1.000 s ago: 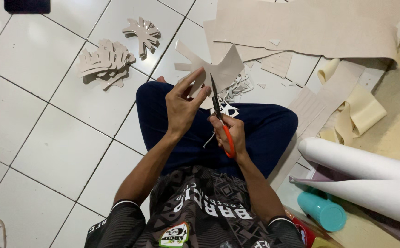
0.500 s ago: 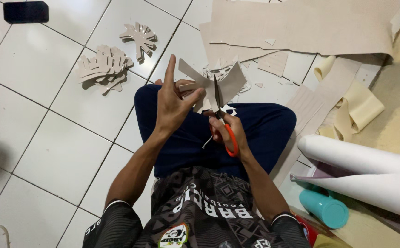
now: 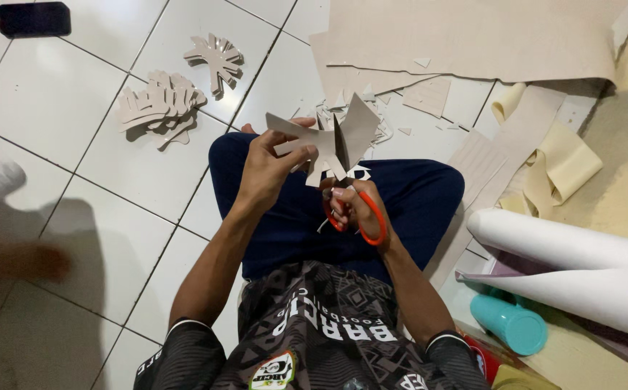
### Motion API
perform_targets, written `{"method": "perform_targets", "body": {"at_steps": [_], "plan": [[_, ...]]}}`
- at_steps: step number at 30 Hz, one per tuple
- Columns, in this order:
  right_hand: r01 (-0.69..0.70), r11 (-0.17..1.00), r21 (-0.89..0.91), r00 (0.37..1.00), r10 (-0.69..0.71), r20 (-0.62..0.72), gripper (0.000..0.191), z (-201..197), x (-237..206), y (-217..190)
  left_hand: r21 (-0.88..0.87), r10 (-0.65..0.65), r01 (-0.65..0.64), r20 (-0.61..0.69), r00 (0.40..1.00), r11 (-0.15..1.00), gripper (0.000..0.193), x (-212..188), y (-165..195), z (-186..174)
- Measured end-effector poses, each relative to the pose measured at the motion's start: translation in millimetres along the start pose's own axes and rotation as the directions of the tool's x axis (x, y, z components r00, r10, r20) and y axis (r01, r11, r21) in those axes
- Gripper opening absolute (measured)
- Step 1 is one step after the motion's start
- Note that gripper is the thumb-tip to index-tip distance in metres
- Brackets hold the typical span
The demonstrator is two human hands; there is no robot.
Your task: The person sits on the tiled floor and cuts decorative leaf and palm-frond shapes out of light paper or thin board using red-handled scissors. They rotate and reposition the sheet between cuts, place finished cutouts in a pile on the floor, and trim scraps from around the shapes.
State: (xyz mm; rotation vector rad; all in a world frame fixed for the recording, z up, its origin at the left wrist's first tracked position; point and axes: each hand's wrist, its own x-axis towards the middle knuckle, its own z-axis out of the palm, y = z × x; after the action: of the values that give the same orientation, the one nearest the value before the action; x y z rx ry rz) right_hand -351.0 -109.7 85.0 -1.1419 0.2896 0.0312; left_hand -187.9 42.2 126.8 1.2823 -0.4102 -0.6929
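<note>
Left hand [image 3: 267, 170] pinches the beige paper cutout [image 3: 328, 141] — right hand [image 3: 354, 206] grips orange-handled scissors [image 3: 350, 209], blades in it.

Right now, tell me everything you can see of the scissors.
The scissors have bright orange loop handles and dark blades. The right hand grips the handles above the person's lap, blades pointing up and away. The blades run up through a beige card cutout, which the left hand holds by its left side. Whether the blades are parted or closed is hard to tell. Only the right hand's fingers and the cutout touch them.
</note>
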Motion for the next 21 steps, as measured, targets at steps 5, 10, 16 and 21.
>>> {"method": "perform_targets", "body": {"at_steps": [5, 10, 16, 21], "plan": [[-0.006, 0.999, 0.038, 1.000, 0.007, -0.010, 0.035, 1.3, 0.3, -4.0, -0.239, -0.075, 0.065, -0.031, 0.997, 0.969, 0.036, -11.6, -14.9, 4.3], [-0.038, 0.999, 0.017, 0.998, 0.039, -0.044, 0.039, 3.8, -0.5, -16.4, 0.137, 0.190, -0.155, -0.295, 0.936, 0.978, 0.055, -13.8, -2.0, -2.4], [-0.014, 0.999, -0.044, 1.000, 0.015, 0.011, 0.022, 2.7, -0.1, -20.6, 0.614, 0.421, -0.446, 0.198, 0.885, 0.651, 0.044, 11.4, 21.6, 1.9], [-0.003, 1.000, 0.016, 1.000, 0.003, 0.010, 0.022, -5.0, -0.5, -13.7, 0.352, 0.069, -0.085, 0.055, 0.996, 0.932, 0.044, 16.9, 17.9, 12.1]]}}
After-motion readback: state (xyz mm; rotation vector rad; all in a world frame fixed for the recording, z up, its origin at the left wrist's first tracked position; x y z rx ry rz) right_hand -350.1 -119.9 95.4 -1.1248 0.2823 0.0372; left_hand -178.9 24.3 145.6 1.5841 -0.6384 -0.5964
